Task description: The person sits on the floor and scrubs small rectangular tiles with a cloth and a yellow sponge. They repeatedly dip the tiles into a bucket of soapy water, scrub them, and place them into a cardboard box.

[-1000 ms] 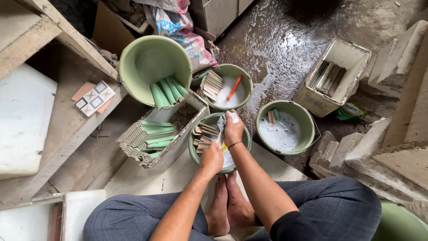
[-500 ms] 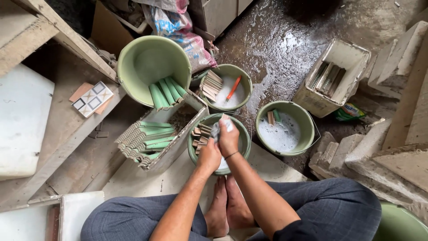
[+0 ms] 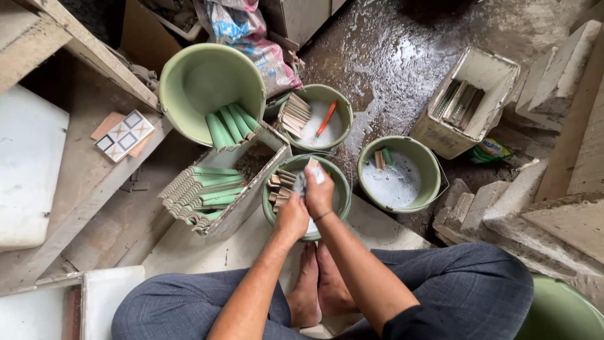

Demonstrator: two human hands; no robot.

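A seated person's bare feet (image 3: 318,286) rest below a green bucket (image 3: 270,211). Over it, the left hand (image 3: 292,218) is curled shut, on what cannot be told. The right hand (image 3: 319,192) grips a small pale tile piece (image 3: 313,169) above the bucket's stacked brown tiles (image 3: 280,187). To the left, a box (image 3: 248,201) holds green ridged tiles (image 3: 198,192). Farther off stand two foamy buckets (image 3: 428,164) and a large empty green tub (image 3: 211,85) on a wet concrete floor (image 3: 402,56).
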